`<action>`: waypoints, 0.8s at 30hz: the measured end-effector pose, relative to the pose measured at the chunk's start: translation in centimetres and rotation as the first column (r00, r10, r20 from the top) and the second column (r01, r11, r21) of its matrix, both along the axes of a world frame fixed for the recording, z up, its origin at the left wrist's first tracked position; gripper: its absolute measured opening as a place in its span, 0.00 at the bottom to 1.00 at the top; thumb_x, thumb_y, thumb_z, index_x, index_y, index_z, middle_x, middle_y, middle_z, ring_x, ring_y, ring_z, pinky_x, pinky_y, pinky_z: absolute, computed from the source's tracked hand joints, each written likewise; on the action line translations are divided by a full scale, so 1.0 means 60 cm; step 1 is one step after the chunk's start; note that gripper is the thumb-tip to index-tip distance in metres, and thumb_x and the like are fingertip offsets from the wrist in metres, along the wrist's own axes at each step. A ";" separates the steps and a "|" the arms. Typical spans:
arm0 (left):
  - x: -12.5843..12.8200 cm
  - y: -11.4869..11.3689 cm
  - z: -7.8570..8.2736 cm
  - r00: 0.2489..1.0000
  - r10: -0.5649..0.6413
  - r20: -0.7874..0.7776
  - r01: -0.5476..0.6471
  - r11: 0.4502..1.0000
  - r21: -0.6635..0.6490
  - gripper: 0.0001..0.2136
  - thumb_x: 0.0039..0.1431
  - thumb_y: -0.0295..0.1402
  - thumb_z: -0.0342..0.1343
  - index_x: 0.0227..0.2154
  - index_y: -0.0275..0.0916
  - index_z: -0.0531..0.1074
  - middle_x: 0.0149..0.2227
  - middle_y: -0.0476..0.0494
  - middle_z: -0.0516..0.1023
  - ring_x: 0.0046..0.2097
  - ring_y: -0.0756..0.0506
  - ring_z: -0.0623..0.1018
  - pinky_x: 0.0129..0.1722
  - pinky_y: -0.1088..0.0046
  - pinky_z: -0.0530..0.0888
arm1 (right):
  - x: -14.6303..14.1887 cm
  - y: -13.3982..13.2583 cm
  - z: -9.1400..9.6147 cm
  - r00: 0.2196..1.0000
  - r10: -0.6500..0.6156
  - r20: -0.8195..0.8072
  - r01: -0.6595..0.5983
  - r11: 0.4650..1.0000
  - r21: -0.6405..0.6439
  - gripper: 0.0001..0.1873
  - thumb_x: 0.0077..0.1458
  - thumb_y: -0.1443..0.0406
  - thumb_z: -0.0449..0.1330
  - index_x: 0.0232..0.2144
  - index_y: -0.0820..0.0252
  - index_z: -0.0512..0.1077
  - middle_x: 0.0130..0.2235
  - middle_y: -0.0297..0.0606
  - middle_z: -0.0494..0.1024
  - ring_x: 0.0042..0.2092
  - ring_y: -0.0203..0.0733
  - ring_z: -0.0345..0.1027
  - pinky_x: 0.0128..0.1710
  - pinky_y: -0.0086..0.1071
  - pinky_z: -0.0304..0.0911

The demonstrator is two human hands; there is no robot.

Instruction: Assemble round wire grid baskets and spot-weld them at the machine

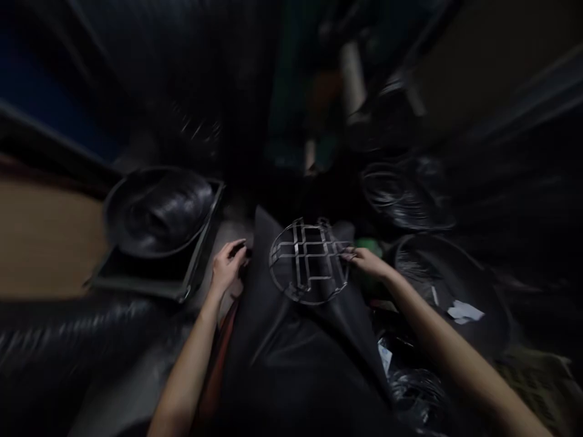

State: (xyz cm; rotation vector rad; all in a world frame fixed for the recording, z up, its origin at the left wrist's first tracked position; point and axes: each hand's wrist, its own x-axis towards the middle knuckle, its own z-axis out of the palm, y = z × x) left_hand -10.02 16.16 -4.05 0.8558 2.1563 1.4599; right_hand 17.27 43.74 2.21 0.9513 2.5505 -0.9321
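Head view: dim, wide-angle and bent toward the edges, so outlines only roughly trustworthy.
Round metal grate (300,246): on a black sheet (291,358), near the middle of the scene and just far of both hands, apparently lying flat. No long axis to speak of, only a circular rim around crossing bars.
Right hand (367,262): the nearer hand, just off the grate's right edge, fingertips (347,256) stretched out and touching the rim, open, with no visible wrap around the bars.
Left hand (230,267): farther away, left of the grate, beyond a raised fold of the black sheet. Fingers loosely curled, nothing visible in them, any grip on the sheet impossible to tell in this shadow.
Left side: black bowl (157,212) on a dark square tray (189,285), ribbed black hose (68,334) nearer.
Right side: black coils (405,194) on the far side, round black basin (449,273) beside the right forearm, white paper scrap (464,312) in it.
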 end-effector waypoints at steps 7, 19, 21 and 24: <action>0.085 0.189 0.109 0.932 -0.343 0.122 0.329 0.937 0.122 0.15 0.60 0.43 0.56 0.46 0.43 0.78 0.48 0.44 0.81 0.52 0.41 0.79 0.56 0.64 0.73 | -0.056 0.236 0.197 0.914 -0.086 -0.397 0.282 0.838 0.467 0.14 0.62 0.65 0.58 0.47 0.61 0.77 0.48 0.43 0.80 0.50 0.43 0.73 0.56 0.35 0.64; 0.092 0.231 0.093 0.956 -0.230 0.184 0.222 0.973 0.065 0.17 0.56 0.45 0.60 0.46 0.43 0.78 0.29 0.49 0.75 0.29 0.49 0.72 0.30 0.73 0.71 | -0.284 0.457 0.369 0.972 -0.099 -0.215 0.233 0.563 0.793 0.22 0.61 0.66 0.47 0.27 0.86 0.68 0.50 0.59 0.74 0.57 0.36 0.66 0.48 0.26 0.55; 0.090 0.229 0.088 0.957 -0.228 0.177 0.222 0.974 0.051 0.18 0.56 0.45 0.59 0.46 0.42 0.78 0.29 0.49 0.75 0.29 0.49 0.72 0.31 0.73 0.71 | -0.277 0.448 0.376 0.983 -0.072 -0.171 0.181 0.565 0.805 0.23 0.61 0.68 0.44 0.21 0.84 0.64 0.47 0.59 0.75 0.56 0.35 0.66 0.48 0.27 0.55; 0.086 0.225 0.079 0.958 -0.243 0.154 0.241 0.970 0.032 0.18 0.57 0.45 0.59 0.48 0.43 0.76 0.30 0.49 0.75 0.29 0.49 0.72 0.31 0.73 0.70 | -0.231 0.413 0.382 0.996 -0.046 -0.071 0.085 0.534 0.841 0.20 0.63 0.69 0.45 0.26 0.85 0.66 0.47 0.57 0.76 0.56 0.38 0.68 0.49 0.31 0.57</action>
